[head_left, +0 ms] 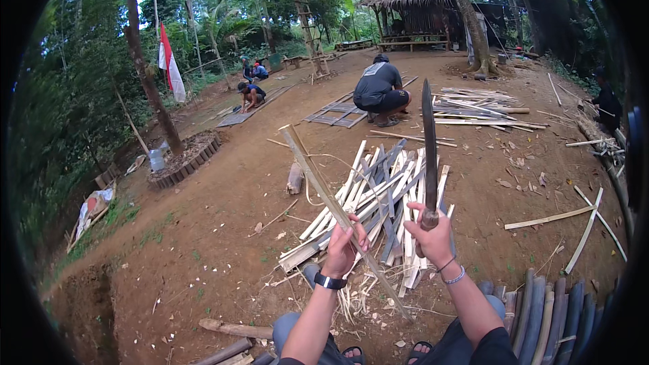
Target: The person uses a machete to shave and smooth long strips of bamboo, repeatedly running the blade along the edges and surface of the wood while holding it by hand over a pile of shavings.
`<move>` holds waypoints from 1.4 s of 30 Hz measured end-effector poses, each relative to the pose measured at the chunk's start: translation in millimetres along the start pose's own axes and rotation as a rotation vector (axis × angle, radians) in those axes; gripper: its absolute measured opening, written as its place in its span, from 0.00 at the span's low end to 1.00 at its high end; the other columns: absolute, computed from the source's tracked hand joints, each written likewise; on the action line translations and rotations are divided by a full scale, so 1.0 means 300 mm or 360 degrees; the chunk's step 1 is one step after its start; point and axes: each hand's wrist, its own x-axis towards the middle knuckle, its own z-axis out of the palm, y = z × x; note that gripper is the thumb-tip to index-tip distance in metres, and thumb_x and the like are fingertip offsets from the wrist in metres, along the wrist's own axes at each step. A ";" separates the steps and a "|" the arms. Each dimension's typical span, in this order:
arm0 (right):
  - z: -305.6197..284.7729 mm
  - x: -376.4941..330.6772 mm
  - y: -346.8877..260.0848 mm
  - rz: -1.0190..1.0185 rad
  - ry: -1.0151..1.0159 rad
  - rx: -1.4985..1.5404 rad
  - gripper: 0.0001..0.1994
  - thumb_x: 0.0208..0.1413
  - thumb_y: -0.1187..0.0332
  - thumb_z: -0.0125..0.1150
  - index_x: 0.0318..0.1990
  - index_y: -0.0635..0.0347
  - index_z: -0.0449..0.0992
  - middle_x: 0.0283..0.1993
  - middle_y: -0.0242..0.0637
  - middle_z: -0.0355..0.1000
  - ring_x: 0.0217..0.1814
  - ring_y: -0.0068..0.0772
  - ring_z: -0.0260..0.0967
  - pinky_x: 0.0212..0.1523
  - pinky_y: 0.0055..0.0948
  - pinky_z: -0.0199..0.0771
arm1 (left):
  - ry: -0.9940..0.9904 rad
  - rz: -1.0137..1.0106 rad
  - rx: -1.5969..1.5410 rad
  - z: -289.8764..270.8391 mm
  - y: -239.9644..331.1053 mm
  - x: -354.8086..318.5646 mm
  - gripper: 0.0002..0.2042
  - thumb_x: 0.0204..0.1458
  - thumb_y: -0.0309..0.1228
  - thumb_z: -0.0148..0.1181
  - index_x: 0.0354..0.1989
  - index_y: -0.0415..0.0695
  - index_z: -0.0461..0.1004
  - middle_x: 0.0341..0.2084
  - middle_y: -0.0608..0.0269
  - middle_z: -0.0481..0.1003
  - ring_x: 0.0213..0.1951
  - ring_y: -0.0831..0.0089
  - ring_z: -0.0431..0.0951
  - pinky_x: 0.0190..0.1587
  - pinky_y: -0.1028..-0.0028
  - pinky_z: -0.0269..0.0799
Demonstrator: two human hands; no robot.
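Observation:
In my left hand (340, 251) is a long split bamboo strip (312, 174). It slants from upper left down to lower right, its low end near the ground before my feet, and a thin curled sliver is beside its upper part. My right hand (434, 238) grips a machete (430, 145) by its handle. The dark blade points straight up, apart from the strip. Under and beyond both hands lies a loose pile of bamboo strips (378, 192), some pale, some dark-skinned.
Dark bamboo poles (537, 314) lie at my lower right, and a wooden piece (236, 328) at lower left. Ahead, a person (380, 88) crouches by a bamboo lattice (336, 113). More strips (483, 108) are stacked farther right. A thatched hut (416, 20) stands behind.

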 end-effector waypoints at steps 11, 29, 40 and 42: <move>0.227 0.323 -0.478 -0.0320 -0.0694 -0.0024 0.09 0.46 0.70 0.71 0.27 0.62 0.74 0.31 0.32 0.76 0.18 0.10 0.60 0.18 0.16 0.59 | -0.0124 -0.0099 0.0060 0.080 -0.012 -0.011 0.15 0.59 0.42 0.52 0.43 0.45 0.61 0.21 0.65 0.64 0.25 0.72 0.69 0.35 0.70 0.68; 0.141 0.291 -0.659 -0.0204 -0.0694 -0.0366 0.09 0.45 0.75 0.69 0.29 0.61 0.71 0.26 0.28 0.72 0.26 0.17 0.68 0.28 0.22 0.67 | 0.0403 0.0087 0.0209 -0.019 -0.026 -0.014 0.18 0.64 0.48 0.43 0.36 0.44 0.63 0.21 0.66 0.65 0.27 0.74 0.68 0.33 0.73 0.67; -0.317 0.283 -0.179 -0.0218 0.0211 -0.1698 0.15 0.46 0.61 0.67 0.32 0.66 0.75 0.29 0.51 0.75 0.35 0.54 0.75 0.36 0.41 0.72 | 0.0742 0.0304 0.0127 -0.138 0.076 -0.055 0.18 0.64 0.48 0.43 0.34 0.44 0.63 0.22 0.67 0.64 0.26 0.75 0.66 0.34 0.74 0.67; -0.336 0.216 -0.138 -0.0028 0.0256 -0.1599 0.14 0.47 0.63 0.67 0.32 0.68 0.75 0.29 0.49 0.77 0.33 0.45 0.77 0.35 0.37 0.74 | 0.0748 0.0388 0.0052 -0.124 0.122 -0.059 0.18 0.64 0.48 0.44 0.33 0.45 0.63 0.22 0.67 0.64 0.27 0.75 0.65 0.35 0.74 0.66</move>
